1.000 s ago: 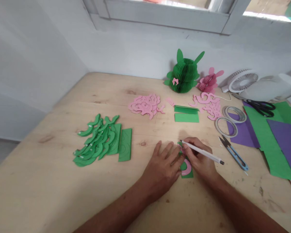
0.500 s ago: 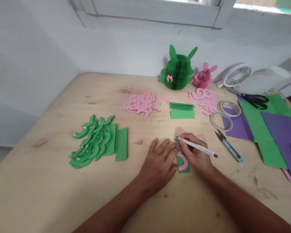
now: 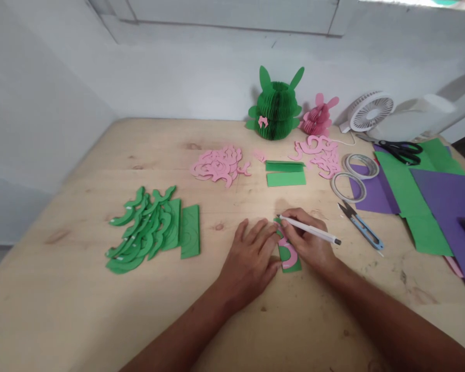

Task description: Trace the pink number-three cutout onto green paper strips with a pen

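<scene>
Your right fingers (image 3: 293,213) grip the pen (image 3: 310,229), your left fingers (image 3: 256,231) lie extended, with green cutouts (image 3: 141,233) left and snips (image 3: 362,226) right of both.

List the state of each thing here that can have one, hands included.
Left hand: palm down, fingers spread
Right hand: closed on white pen
Green strip: flat, partly covered
White pen: held, tip near strip's top end
Pink template: on the strip
Blue snips: lying, blades apart
Black scissors: lying, blades hard to read
Tape rolls: lying close together
Green pleated figure: upright, fanned open
White fan: standing; whether running, unclear
</scene>
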`<state>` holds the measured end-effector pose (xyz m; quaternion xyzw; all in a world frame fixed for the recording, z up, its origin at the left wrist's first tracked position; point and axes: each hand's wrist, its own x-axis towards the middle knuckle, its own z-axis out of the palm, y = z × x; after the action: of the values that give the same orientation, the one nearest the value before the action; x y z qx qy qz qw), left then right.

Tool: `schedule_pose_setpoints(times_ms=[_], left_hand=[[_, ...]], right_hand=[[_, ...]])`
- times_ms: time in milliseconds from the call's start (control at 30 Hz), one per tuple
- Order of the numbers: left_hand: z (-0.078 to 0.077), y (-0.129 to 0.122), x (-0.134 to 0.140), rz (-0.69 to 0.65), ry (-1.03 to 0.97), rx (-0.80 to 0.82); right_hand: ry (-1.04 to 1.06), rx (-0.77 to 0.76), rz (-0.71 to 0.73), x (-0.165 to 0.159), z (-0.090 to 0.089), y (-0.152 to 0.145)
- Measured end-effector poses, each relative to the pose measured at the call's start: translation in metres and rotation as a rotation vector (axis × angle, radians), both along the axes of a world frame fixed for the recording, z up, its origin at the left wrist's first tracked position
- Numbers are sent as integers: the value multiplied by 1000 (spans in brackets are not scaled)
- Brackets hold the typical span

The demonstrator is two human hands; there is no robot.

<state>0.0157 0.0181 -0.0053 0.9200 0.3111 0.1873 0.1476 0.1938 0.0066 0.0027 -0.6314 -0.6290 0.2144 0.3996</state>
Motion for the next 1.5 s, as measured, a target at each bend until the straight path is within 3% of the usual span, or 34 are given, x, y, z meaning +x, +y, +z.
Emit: schedule_pose_setpoints(times_ms=[433, 600, 933, 1500], left_hand=[[6, 1, -2, -1, -14, 1], [8, 3, -3, 3, -109, -1], [3, 9, -1, -180, -223, -47], [1, 12, 0, -247, -292, -139]], right_hand=[[-4, -13, -7, 0, 0, -1], [-5, -15, -17, 0, 1, -1], [6, -12, -16, -1, 1, -1], [-5, 33, -10, 0, -2, -1]])
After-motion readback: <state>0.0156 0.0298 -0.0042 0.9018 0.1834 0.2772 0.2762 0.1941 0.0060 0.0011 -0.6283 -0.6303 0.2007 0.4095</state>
